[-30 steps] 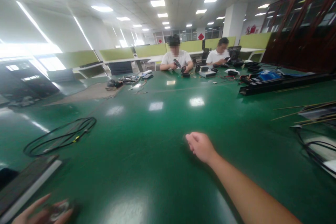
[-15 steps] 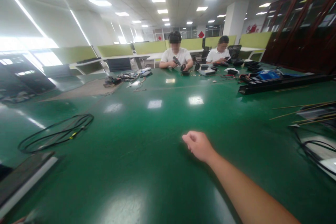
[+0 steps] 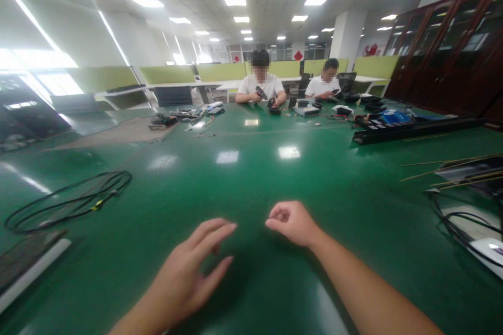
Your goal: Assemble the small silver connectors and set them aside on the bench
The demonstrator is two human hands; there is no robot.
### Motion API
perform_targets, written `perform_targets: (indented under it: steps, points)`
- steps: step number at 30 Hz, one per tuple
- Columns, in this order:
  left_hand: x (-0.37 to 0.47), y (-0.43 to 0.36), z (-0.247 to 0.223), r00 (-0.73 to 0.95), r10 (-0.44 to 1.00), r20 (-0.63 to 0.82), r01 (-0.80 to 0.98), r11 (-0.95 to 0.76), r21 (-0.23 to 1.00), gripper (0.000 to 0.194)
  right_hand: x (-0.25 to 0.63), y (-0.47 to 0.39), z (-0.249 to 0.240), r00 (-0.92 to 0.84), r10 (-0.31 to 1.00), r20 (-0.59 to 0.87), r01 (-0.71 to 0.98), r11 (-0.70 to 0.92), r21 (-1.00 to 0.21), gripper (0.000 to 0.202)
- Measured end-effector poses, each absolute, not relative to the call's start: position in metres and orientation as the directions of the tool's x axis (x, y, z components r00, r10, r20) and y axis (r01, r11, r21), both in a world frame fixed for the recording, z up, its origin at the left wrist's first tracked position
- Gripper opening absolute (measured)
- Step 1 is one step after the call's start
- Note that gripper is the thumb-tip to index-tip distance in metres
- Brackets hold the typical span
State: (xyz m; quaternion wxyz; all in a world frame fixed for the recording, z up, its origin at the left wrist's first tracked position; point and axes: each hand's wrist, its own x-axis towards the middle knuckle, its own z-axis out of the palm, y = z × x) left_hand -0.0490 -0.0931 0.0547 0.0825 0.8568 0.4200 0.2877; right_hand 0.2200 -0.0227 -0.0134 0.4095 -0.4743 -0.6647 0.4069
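My left hand [image 3: 196,261] is at the lower middle, over the green tabletop [image 3: 220,188]. Its fingers stretch to the right, thumb apart, with nothing between them. To its right, my right hand [image 3: 293,223] is closed, fingers curled in toward the thumb. Whatever it might hold is too small or hidden to make out. A short gap separates the two hands.
A looped black cable [image 3: 70,199] lies left, beyond a dark flat object with a pale edge [image 3: 35,275]. At right are thin yellowish rods [image 3: 444,167], black cables [image 3: 451,214] and a long black channel [image 3: 416,131]. Two people [image 3: 261,86] sit across the table.
My left hand has come into view from below, reaching toward my right hand. The right hand stays in nearly the same place, its fingers slightly looser. The view has shifted a little.
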Motion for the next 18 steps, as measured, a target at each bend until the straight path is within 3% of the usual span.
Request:
perform_targets:
  steps: [2,5,12,15,18]
  points:
    - [-0.011,-0.07,0.052,0.604,0.723,0.334,0.646,-0.69,0.326,0.056,0.221,-0.023,-0.014,-0.267,0.95,0.161,0.231,0.226,-0.946,0.019]
    - [0.032,-0.043,0.045,0.737,0.6,0.311,0.483,-0.789,0.38,0.052,0.223,-0.021,-0.013,-0.33,0.924,0.192,0.119,0.242,-0.963,0.012]
    - [0.041,-0.028,0.035,0.707,0.586,0.395,0.432,-0.801,0.414,0.037,0.223,-0.018,-0.012,-0.374,0.914,0.159,-0.021,0.163,-0.986,0.018]
    - [0.008,-0.035,0.039,0.596,0.678,0.43,0.514,-0.733,0.445,0.025,0.221,-0.02,-0.011,-0.377,0.921,0.096,-0.001,0.103,-0.995,0.033]
    - [-0.041,-0.056,0.052,0.252,0.846,0.47,0.612,-0.516,0.599,0.026,0.221,-0.02,-0.01,-0.372,0.926,0.061,0.048,0.084,-0.995,0.035]
